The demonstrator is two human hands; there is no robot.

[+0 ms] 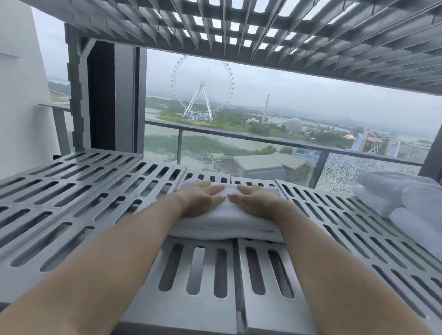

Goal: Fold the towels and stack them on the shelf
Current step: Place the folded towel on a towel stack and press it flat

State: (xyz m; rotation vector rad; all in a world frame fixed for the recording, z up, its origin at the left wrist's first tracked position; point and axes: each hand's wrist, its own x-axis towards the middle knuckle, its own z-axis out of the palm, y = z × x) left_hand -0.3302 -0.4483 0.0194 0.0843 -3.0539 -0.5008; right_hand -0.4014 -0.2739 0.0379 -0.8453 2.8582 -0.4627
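Now both hands lie flat, fingers spread, atop the folded white towel (226, 218) mid-shelf: left hand (201, 197) and right hand (254, 201) almost touching. Its long axis runs left-right. 1 stack of folded towels (414, 205) waits rightward, nearer the right hand.

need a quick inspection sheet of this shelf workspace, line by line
surface: grey slotted shelf, another slotted shelf level above it
job's things: folded white towel lying flat at the shelf's middle; pile of white towels at the right end
clutter: nothing seen
grippers: left hand and right hand lie palm down on the folded towel, fingers flat, fingertips nearly meeting
cables: nothing seen
surroundings: balcony railing behind the shelf, ferris wheel and water beyond, white wall at left
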